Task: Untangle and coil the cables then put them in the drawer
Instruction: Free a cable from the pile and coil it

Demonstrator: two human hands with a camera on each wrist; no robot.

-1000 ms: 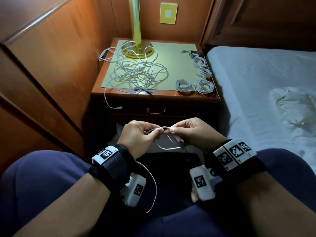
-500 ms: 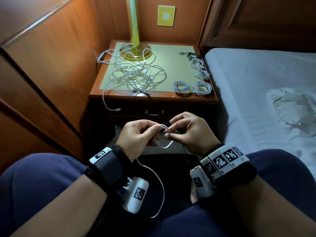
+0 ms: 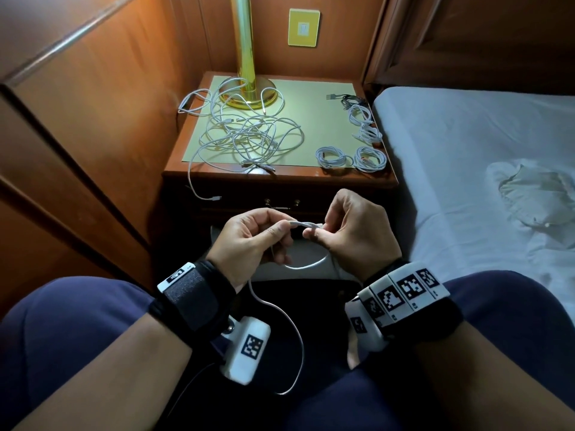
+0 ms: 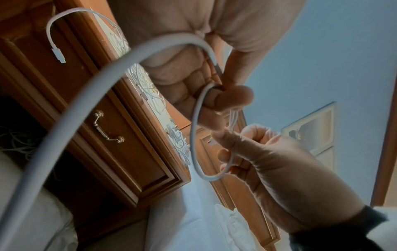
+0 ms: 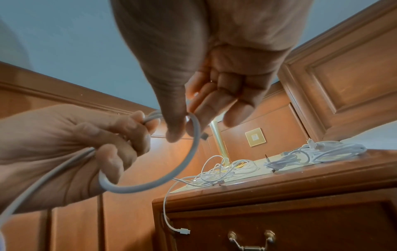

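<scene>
White cable [image 3: 303,224]: left hand [image 3: 252,241] and right hand [image 3: 357,231] both pinch it, forming its first loop. Coiling underway. Next move likely requires feeding slack; tangle [image 3: 249,138] remains on the nightstand [image 3: 280,178].

Hidden and cut-off parts around the held cable

The thin white cable [image 3: 306,224] vanishes inside both curled hands; its far end cannot be seen. The tall brass lamp pole [image 3: 242,42] is cut off by the top edge. The wooden bedside drawer [image 5: 279,225] runs off the bottom edge.

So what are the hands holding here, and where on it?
Both hold one white cable: left hand pinches the gathered loops, right hand pinches the strand just beside.
</scene>
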